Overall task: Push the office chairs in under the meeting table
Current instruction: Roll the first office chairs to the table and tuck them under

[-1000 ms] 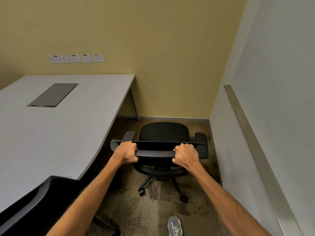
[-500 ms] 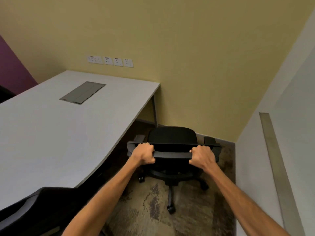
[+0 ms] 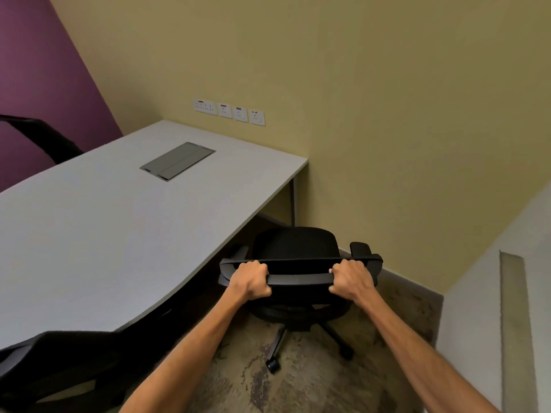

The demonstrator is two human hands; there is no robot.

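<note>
We count one meeting table (image 3: 113,234), three black office chairs and two hands. The gripped chair (image 3: 295,245), at 3 o'clock of the table's edge, faces 12 o'clock, its top rail running 9 to 3. Our left hand (image 3: 250,280) and right hand (image 3: 351,280) have fingers clamped around that rail.

1 view only, worn at head height. Looks forward and steeply down along both forearms toward the left hand (image 3: 250,280) and right hand (image 3: 351,278), close in at arm's reach. Tilted frame; meeting table (image 3: 104,228) fills the left, yellow wall (image 3: 357,99) ahead, carpet (image 3: 313,383) below.
</note>
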